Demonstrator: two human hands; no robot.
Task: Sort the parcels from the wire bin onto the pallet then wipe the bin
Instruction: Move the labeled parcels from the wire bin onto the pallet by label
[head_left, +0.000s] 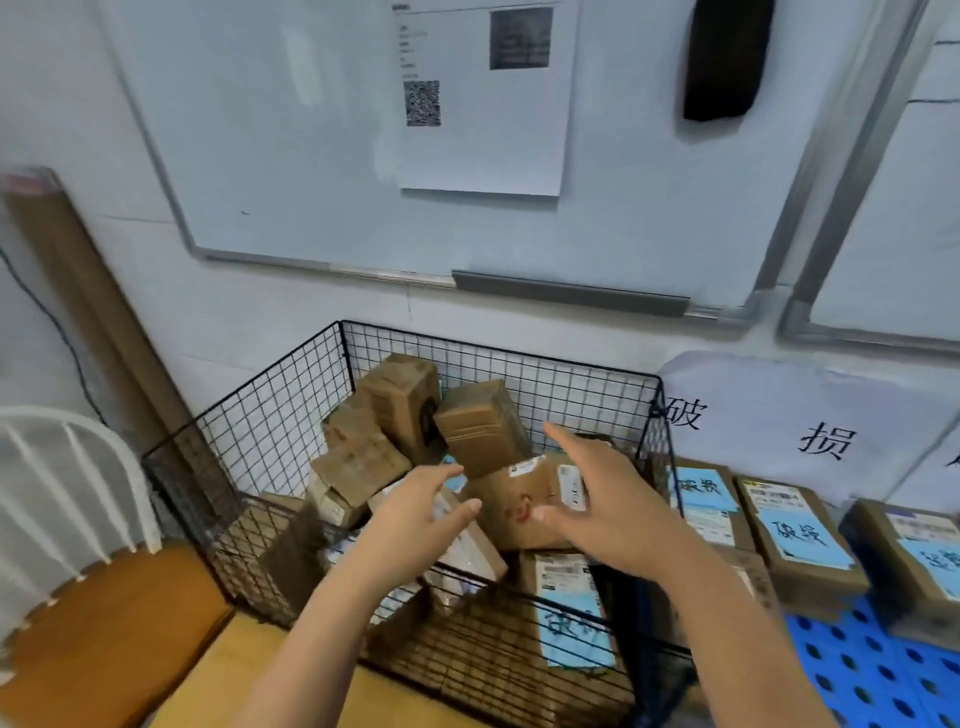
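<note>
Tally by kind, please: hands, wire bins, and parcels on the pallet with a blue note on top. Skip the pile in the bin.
Hands: 2 (left hand, right hand)
Wire bin: 1
Blue-noted parcels on the pallet: 3
Total: 6

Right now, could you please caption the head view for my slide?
Open left hand and right hand reach toward parcels in the wire bin; labelled boxes sit on the blue pallet.
</note>
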